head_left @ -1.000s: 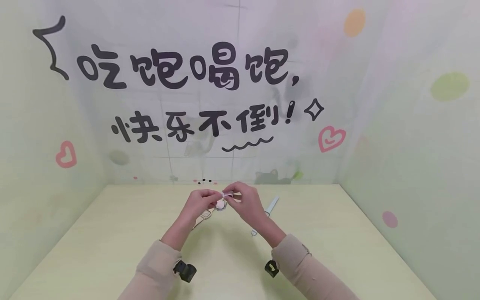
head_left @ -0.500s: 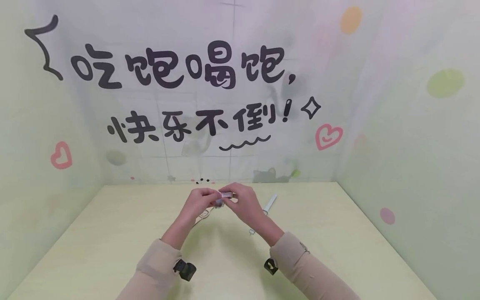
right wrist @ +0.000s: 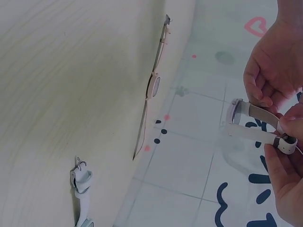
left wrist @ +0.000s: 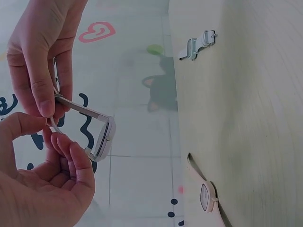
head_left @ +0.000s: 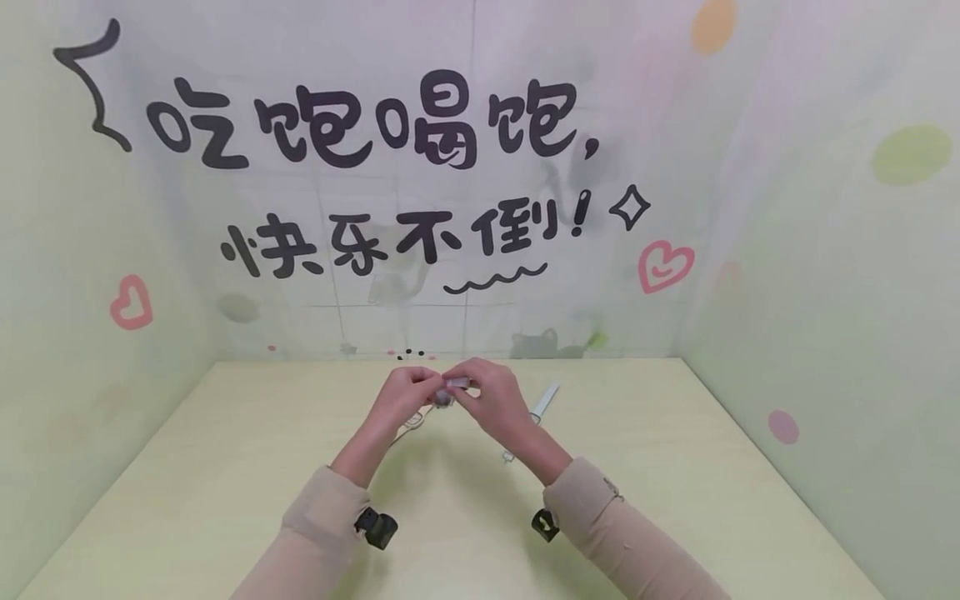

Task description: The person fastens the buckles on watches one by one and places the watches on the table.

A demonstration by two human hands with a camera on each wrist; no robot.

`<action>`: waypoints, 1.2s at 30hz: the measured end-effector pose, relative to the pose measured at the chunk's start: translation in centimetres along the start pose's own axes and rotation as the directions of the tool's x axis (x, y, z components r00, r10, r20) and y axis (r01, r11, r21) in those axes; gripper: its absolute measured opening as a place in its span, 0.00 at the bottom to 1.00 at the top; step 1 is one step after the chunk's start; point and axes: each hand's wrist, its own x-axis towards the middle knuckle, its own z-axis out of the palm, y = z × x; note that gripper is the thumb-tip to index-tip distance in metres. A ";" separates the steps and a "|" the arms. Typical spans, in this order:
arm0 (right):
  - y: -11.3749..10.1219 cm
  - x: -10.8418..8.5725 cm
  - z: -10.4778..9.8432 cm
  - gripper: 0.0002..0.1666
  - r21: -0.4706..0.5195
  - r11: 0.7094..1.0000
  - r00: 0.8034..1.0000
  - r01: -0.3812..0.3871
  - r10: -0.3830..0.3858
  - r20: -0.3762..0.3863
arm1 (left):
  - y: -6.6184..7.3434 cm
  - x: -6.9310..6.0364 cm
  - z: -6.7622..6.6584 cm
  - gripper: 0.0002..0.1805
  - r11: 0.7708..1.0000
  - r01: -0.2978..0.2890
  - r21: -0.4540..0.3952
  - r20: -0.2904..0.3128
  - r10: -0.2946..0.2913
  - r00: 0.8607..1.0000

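Note:
Both hands hold one pale wristwatch (head_left: 444, 398) above the back of the table. Its strap (right wrist: 255, 134) is bent into a loop, and the case (left wrist: 104, 138) hangs at the far end of it. My left hand (head_left: 406, 398) pinches one strap end between thumb and forefinger. Close against it, my right hand (head_left: 489, 400) grips the other strap part near the buckle (right wrist: 285, 142). Fingers partly hide where the strap ends meet, so whether they are fastened cannot be told.
A pink-beige wristwatch (right wrist: 154, 86) lies stretched on the table (head_left: 465, 517), left of the hands. To their right lies a pale blue wristwatch (head_left: 545, 402), partly behind the right forearm. A printed curtain (head_left: 360, 325) stands at the table's back edge.
The held watch's case has tilted, so its light face no longer shows in the head view. Both hands stay together with small finger movements; the head view shifts slightly.

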 end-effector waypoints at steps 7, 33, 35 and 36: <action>-0.1 0.0 -0.1 0.08 0.031 0.999 1.000 -0.016 0.016 -0.005 | 0.1 0.0 -0.3 0.17 0.999 0.020 0.030 -0.010 -0.020 1.000; 0.3 -0.2 -0.5 0.07 0.103 0.993 0.998 -0.051 0.053 -0.024 | -0.1 0.3 -0.8 0.17 0.999 0.045 -0.019 0.021 -0.045 0.999; 0.3 -0.3 -0.5 0.07 0.123 0.991 0.998 -0.059 0.063 -0.026 | -0.2 0.2 -0.7 0.16 0.999 0.042 -0.031 0.020 -0.041 0.999; 0.3 -0.3 -0.5 0.07 0.133 0.989 0.997 -0.067 0.072 -0.027 | -0.3 0.1 -0.7 0.16 0.999 0.036 -0.035 0.020 -0.035 0.999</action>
